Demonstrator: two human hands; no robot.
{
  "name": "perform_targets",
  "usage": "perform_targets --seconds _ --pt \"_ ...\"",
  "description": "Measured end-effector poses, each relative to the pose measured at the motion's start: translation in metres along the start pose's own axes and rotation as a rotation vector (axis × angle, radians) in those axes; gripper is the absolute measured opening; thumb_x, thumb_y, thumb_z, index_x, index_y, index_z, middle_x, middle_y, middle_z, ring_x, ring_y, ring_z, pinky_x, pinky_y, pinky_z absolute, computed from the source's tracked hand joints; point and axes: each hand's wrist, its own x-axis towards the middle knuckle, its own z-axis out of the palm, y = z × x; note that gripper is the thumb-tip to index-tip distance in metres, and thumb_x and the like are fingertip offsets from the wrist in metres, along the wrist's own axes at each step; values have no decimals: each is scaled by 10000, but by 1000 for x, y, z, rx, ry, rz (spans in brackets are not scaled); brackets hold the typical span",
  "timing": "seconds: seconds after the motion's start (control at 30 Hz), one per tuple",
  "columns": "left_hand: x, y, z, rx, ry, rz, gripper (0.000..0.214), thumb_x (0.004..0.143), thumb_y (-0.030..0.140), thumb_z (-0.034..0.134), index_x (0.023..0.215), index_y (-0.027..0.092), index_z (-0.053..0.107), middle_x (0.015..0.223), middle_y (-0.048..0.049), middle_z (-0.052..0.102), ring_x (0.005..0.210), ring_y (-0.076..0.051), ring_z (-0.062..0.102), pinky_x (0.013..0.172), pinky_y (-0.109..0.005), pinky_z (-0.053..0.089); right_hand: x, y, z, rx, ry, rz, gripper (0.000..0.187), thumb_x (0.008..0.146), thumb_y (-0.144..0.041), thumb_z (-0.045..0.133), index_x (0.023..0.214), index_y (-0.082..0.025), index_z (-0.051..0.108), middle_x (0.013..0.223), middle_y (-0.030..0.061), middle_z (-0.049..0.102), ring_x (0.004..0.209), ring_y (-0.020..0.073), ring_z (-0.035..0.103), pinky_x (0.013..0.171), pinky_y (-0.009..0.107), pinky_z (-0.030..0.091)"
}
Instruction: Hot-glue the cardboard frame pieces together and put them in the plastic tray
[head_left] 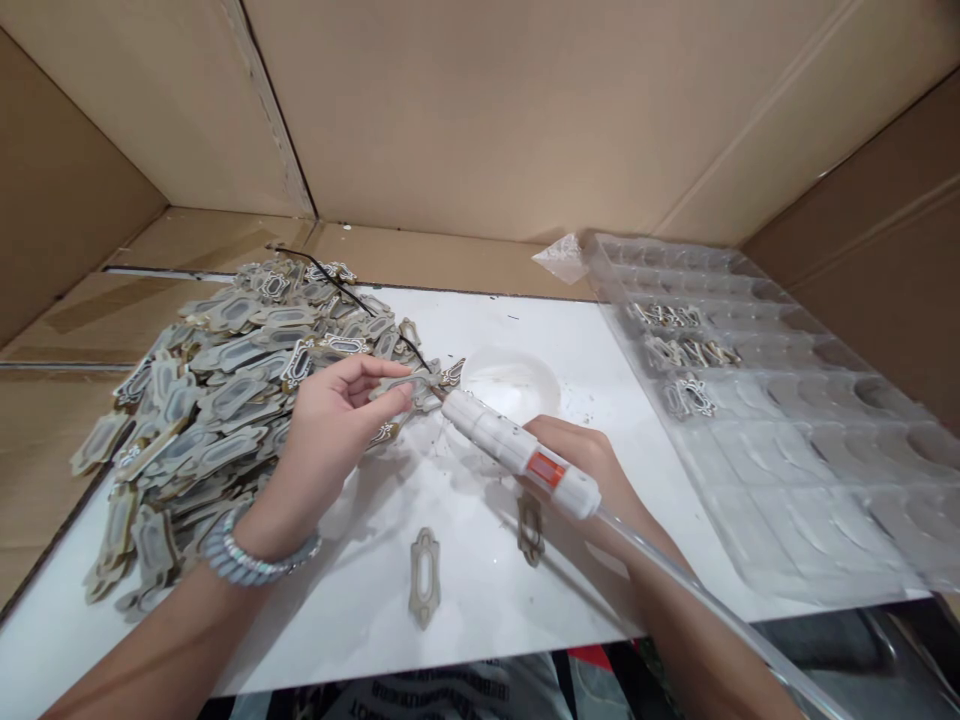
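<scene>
My left hand pinches a flat ornate card piece at the edge of a big heap of like pieces. My right hand is wrapped round a white glue gun with a red label; its nozzle touches the held piece. A clear glue stick trails from the gun's back over my right forearm. Two more card pieces lie on the white board: one near the front edge and one partly under the gun.
A clear plastic blister tray with many pockets lies at the right; a few pockets hold pieces. A thin black cord runs over the heap. A shallow white dish sits mid-board. Cardboard walls enclose the back and sides.
</scene>
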Motion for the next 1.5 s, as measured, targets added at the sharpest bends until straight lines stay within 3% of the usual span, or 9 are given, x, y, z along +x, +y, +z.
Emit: perform_targets --seconds 0.67,0.8,0.97,1.13,1.5 --pt "2 -2 -4 19 -2 31 226 637 318 795 797 191 697 714 1 670 661 -132 637 657 -234 524 -2 -1 -1 -6 6 23 216 787 -190 524 599 -201 420 586 -44 443 511 89 412 496 223 277" --pt "4 -4 -3 -31 -23 2 258 612 300 800 791 193 649 713 25 650 636 -113 639 657 -221 520 -2 0 -1 -6 63 51 221 789 -176 543 612 -208 416 597 -43 446 515 95 419 497 228 293" --pt "5 -5 -2 -132 -112 -150 404 558 295 835 866 199 593 692 46 633 640 -121 646 621 -216 499 -2 0 -1 -23 204 92 216 839 -202 566 659 -218 447 626 -30 464 539 118 427 513 261 311" --pt "7 -4 -4 -140 -142 -120 310 580 283 843 777 180 628 639 42 606 568 -64 531 520 -155 390 -1 -4 -2 22 251 126 272 861 -211 574 652 -226 401 601 -35 408 521 124 384 499 283 302" --pt "3 0 -2 -275 -197 -281 568 606 190 812 1142 224 625 682 59 588 612 -85 598 565 -167 488 -2 -3 -2 103 251 148 339 841 -233 578 619 -234 321 578 -35 403 495 114 380 448 272 278"
